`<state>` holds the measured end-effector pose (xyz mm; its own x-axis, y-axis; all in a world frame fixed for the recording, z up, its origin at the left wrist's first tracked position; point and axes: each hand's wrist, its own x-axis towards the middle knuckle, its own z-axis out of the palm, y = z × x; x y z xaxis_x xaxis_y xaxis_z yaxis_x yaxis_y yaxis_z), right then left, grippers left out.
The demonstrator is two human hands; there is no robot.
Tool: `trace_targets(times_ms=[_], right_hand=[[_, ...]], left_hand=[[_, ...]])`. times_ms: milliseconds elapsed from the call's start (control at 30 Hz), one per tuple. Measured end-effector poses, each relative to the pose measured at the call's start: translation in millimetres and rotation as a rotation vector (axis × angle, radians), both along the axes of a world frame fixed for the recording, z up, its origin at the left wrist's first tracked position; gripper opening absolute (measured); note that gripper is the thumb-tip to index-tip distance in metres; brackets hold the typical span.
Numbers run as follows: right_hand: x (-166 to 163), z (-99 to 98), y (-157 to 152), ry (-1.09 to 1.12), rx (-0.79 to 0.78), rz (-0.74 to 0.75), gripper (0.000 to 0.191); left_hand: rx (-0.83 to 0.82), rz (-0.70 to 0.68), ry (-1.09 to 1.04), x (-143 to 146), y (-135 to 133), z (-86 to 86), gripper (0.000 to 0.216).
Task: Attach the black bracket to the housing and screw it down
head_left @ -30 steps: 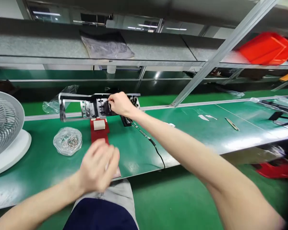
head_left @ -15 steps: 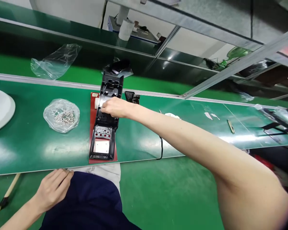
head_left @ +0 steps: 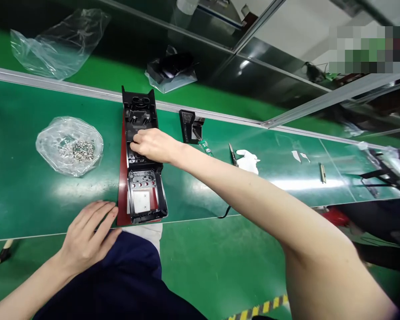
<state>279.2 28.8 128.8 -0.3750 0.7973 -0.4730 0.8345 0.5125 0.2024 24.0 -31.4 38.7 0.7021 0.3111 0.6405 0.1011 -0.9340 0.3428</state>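
Note:
A long black plastic housing lies open side up on a dark red mat on the green bench. My right hand rests on the middle of the housing, fingers curled on its inner parts; what they grip is hidden. My left hand lies flat at the bench's near edge, fingertips by the mat's corner, holding nothing.
A clear bag of small metal screws sits left of the housing. A black tool with a cable stands to the right, near white scraps. Empty plastic bags lie behind the rail. The bench edge runs close to my lap.
The housing was carried from a raised sideways hold down onto the red mat. My left hand dropped to my lap, then rose to the bench edge. The view tilted downward.

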Motion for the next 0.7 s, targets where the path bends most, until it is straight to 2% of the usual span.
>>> trace_targets(times_ms=[100, 200, 433, 567, 700], right_hand=[[-9.5, -5.4, -13.2, 0.074, 0.012, -0.124, 0.031], [-9.1, -12.3, -20.0, 0.102, 0.033, -0.17, 0.034], [6.1, -14.3, -6.4, 0.151, 0.066, -0.103, 0.035], [0.9, -16.9, -12.0, 0.152, 0.067, -0.157, 0.038], [-4.4, -37.5, -31.5, 0.273, 0.235, -0.239, 0.041]], left_hand=[[-0.03, -0.076, 0.04, 16.8, -6.4, 7.9, 0.037], [-0.017, -0.128, 0.102, 25.2, -8.1, 6.2, 0.038], [0.124, -0.049, 0.27, 34.6, -15.0, -13.5, 0.042], [0.096, -0.032, 0.293, 42.0, -30.8, -16.1, 0.04], [0.025, -0.016, 0.368, 47.5, -34.5, -15.8, 0.043]])
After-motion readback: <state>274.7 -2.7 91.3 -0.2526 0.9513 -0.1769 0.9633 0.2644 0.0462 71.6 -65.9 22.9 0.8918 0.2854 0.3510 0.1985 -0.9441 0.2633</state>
